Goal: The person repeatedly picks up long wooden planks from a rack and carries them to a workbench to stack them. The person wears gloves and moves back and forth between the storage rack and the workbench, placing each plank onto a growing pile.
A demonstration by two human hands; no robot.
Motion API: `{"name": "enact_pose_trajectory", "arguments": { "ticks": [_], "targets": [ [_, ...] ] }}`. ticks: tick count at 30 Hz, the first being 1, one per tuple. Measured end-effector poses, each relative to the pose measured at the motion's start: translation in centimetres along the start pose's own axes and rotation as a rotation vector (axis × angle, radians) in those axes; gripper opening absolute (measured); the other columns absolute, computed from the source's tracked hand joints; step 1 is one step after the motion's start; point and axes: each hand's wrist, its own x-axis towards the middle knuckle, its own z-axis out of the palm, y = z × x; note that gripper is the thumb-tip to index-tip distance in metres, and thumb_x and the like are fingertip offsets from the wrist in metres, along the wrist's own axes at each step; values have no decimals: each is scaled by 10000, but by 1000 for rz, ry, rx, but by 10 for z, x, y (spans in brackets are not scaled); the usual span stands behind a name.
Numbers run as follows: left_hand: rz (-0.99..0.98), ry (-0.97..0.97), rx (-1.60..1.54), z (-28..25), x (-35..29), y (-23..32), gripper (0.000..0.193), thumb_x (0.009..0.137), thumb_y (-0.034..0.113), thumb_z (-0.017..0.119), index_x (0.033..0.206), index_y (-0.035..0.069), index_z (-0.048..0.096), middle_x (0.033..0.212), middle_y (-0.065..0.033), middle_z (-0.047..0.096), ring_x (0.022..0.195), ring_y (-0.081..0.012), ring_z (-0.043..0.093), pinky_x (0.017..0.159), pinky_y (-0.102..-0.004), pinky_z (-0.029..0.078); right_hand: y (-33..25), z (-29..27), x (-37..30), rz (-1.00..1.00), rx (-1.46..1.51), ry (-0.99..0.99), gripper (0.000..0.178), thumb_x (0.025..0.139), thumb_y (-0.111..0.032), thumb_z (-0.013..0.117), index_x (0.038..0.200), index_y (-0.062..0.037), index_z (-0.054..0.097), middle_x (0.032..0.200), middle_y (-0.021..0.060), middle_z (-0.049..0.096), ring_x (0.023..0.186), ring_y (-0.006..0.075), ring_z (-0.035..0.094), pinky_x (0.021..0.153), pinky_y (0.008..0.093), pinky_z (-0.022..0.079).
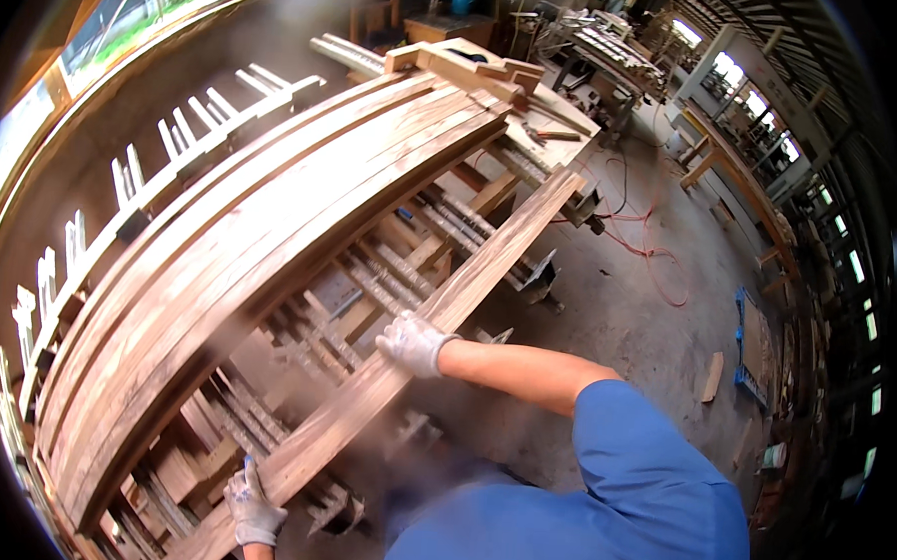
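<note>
A long wooden plank (481,271) lies slantwise across the metal clamp bars (388,282) in front of me. My gloved right hand (416,345) is closed over the plank near its middle. Nearer its lower left end, my gloved left hand (254,507) grips the same plank at its edge, with the fingertips partly hidden. Beyond the plank, several wide boards (261,217) lie side by side as a panel on the bars, apart from the plank by a gap. Threaded clamp ends (539,281) stick out on my side.
Upright clamp ends (180,133) line the panel's far side below a window. Pliers (555,136) and wood blocks (477,76) rest at the far end. A red hose (660,254) curls over the concrete floor. At right stand a wooden bench (738,178) and a blue frame (752,343).
</note>
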Motion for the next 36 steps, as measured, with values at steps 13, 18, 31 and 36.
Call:
{"name": "enact_pose_trajectory", "arguments": {
  "ticks": [13,18,31,36],
  "targets": [
    [209,164,0,-17,-1,-19,1012,455,316,908,1339,55,491,1156,-170,610,1112,-373,578,986,-498,439,-2,-69,-23,52,-101,39,376,699,-165,752,1051,-93,642,1031,92,670,1033,275,635,932,395,478],
    [363,249,-49,-90,-21,37,927,531,267,912,1320,-44,539,1171,-279,645,1124,-468,600,1023,-513,482,5,-154,-94,127,-194,87,382,739,-186,723,1100,-105,626,1055,80,650,1056,271,627,971,402,448],
    [576,26,17,-103,-37,197,1023,546,369,951,1384,-5,499,1157,-221,636,1083,-435,593,956,-513,487,-9,-129,-373,486,-206,169,557,575,-247,860,1063,-120,623,959,51,634,968,239,632,878,377,447],
    [912,52,-10,-94,-73,316,792,565,233,924,1233,-3,572,814,-66,657,883,-353,598,841,-485,482,-28,-45,-499,645,-94,54,606,646,-292,823,1174,-96,600,1008,52,628,1011,224,617,850,377,441]
  ]
}}
